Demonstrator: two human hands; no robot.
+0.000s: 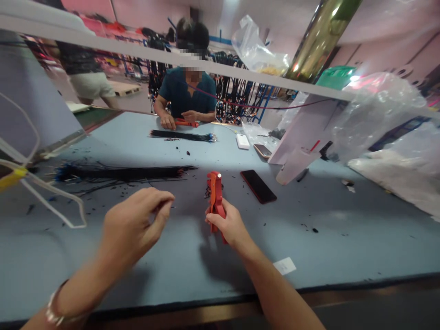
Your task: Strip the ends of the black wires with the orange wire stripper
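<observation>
My right hand (pixel 228 224) is wrapped round a red wire stripper (pixel 216 195), which points away from me above the table. My left hand (pixel 137 224) hovers left of it, thumb and fingertips pinched together; whatever lies between them, if anything, is too small to make out. Beyond my left hand, a bundle of thin black wires (pixel 127 173) with blue ends on its left side lies across the table. Small dark scraps lie under the stripper's head.
A dark phone (pixel 258 186) lies right of the stripper, a white label (pixel 284 266) near the front edge. Across the table (pixel 343 247), a person (pixel 187 94) holds red pliers (pixel 186 122) behind another wire bundle (pixel 182 135). White wire loops (pixel 80 215) stand at left, a white panel (pixel 302 126) at right.
</observation>
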